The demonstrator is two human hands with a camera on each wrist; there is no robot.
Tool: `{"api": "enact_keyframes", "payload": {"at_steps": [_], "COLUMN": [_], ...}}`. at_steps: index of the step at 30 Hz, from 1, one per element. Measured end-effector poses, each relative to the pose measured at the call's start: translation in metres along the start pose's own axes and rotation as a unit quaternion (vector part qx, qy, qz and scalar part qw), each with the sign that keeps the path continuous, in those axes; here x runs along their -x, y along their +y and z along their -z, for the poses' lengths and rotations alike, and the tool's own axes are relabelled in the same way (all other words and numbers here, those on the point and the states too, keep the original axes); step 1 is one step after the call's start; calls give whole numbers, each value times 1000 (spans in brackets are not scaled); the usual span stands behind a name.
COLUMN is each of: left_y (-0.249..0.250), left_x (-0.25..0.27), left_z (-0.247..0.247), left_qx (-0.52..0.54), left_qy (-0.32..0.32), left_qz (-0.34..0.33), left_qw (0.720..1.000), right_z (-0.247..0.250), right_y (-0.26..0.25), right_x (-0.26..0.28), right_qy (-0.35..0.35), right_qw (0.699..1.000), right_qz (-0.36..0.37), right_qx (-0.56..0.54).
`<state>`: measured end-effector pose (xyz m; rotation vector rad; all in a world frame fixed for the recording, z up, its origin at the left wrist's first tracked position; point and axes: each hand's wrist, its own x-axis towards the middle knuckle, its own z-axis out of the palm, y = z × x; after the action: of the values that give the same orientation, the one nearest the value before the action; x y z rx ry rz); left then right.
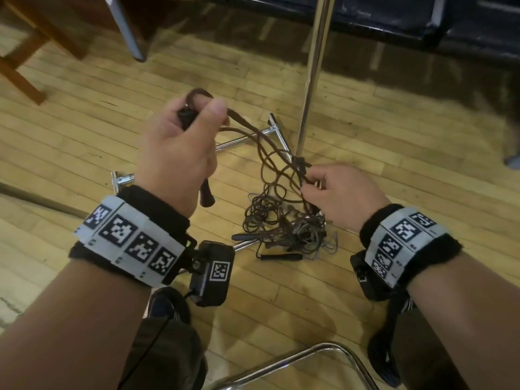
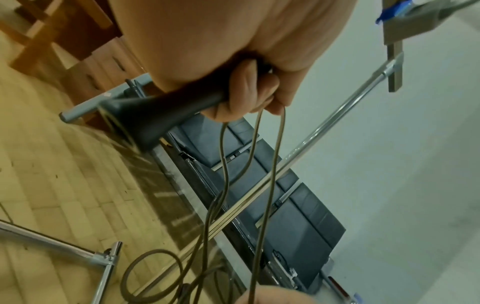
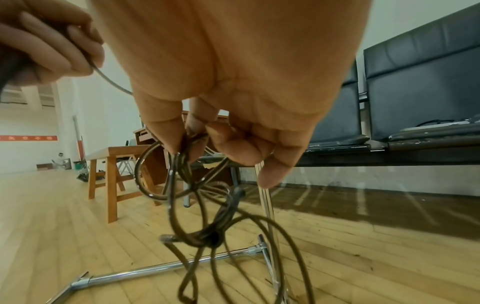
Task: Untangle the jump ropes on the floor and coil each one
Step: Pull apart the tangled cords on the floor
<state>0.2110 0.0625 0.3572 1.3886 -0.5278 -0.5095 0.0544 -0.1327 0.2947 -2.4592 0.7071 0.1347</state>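
1. My left hand [image 1: 180,142] grips a black handle [image 2: 155,115]; rope strands [image 2: 270,164] hang from it.
2. My right hand [image 1: 342,192] pinches rope loops [image 3: 182,174] above the tangled pile [image 1: 281,223] on the floor [image 1: 70,136]; separate ropes indistinguishable.

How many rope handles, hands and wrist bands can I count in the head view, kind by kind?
Rope handles: 3 plainly seen, one in the left hand, two lying below; the tangle may hide more.
Hands: 2, left hand, right hand pinching rope.
Wrist bands: 2.
Total: 7.
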Motion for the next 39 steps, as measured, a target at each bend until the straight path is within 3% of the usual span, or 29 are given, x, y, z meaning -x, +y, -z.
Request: {"api": "enact_keyframes", "payload": {"at_steps": [4,8,11,14,16,18,21,23,25,32,39], "left_y": [4,9,13,11,8,3,-3,-6,-9,-11,-11], "left_x": [-1,-3,-6,-7,-4,2,10,15,18,12,5], "left_z": [10,29,47,60,63,60,37,19,6,-4,-9], "left_qx": [61,85,65,-23,-85,-138,-208,-253,-282,-325,-275], "left_qy": [79,213,305,329,303,229,40,-99,-179,-157,-11], "left_qz": [11,2,-18,-3,30,66,91,88,90,74,18], "left_qw": [995,973,950,944,949,961,973,958,938,930,961], "right_z": [-10,-17,-18,-15,-9,-2,4,4,5,11,6], "right_y": [5,7,7,4,-3,-14,-32,-41,-47,-44,-23], "right_x": [-8,-11,-10,-10,-9,-7,0,6,11,15,3], "right_qy": [-12,-44,-62,-59,-39,-3,15,-7,-22,-10,-8], "right_qw": [999,995,993,994,998,1000,992,982,972,969,997], "right_qz": [-16,-10,-16,-8,2,23,78,113,126,136,65], "right_qx": [50,89,96,89,51,-7,-103,-152,-200,-207,-42]}}
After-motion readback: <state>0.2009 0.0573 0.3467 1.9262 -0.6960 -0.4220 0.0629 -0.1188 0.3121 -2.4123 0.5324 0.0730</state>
